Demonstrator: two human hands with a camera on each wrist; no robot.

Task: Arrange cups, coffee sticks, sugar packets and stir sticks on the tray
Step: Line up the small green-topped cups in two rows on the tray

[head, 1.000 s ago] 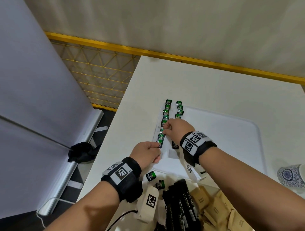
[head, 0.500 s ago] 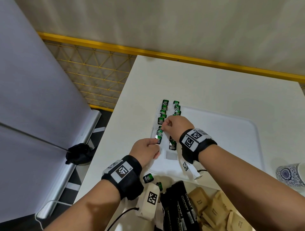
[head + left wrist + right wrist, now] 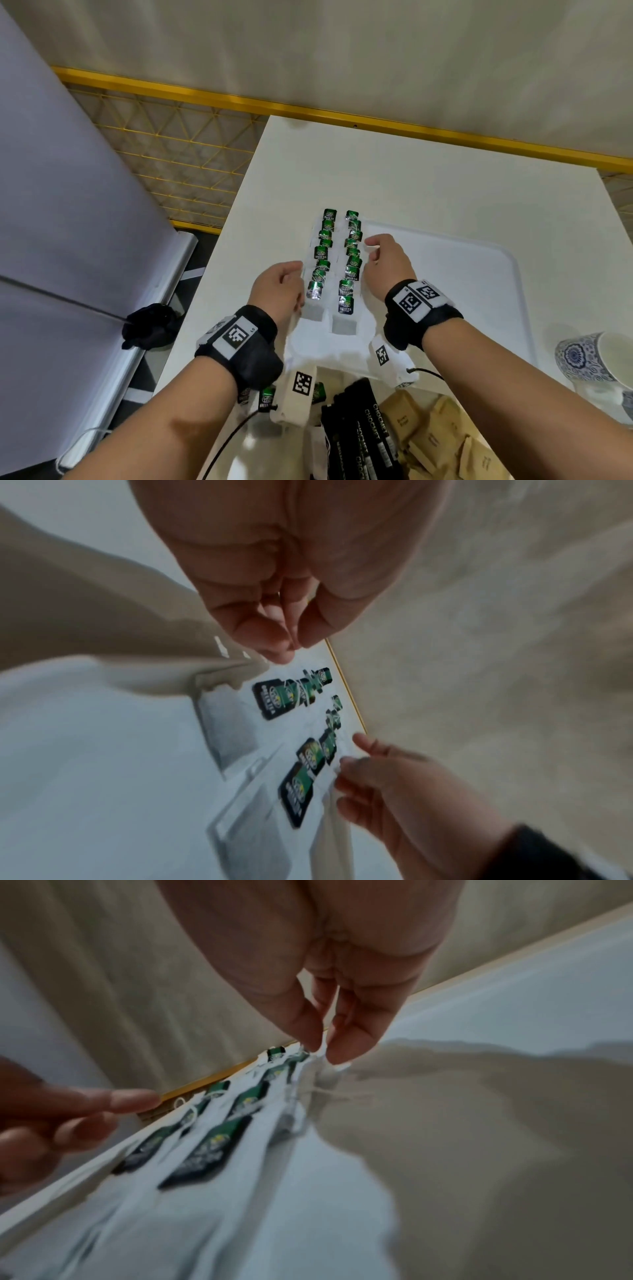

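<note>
Bags [image 3: 348,272] with green tags lie in two rows on our white tray [image 3: 479,274]. Our left hand [image 3: 279,291] is loosely curled, holding nothing; our right hand [image 3: 385,263] pinches one bag's edge.

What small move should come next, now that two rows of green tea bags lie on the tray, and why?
Probably the left hand should draw back and pick up a loose tea bag near its wrist. Those lie off the tray, the left row looks shorter, and the right hand is busy, pinching a white bag edge by the right row.
</note>
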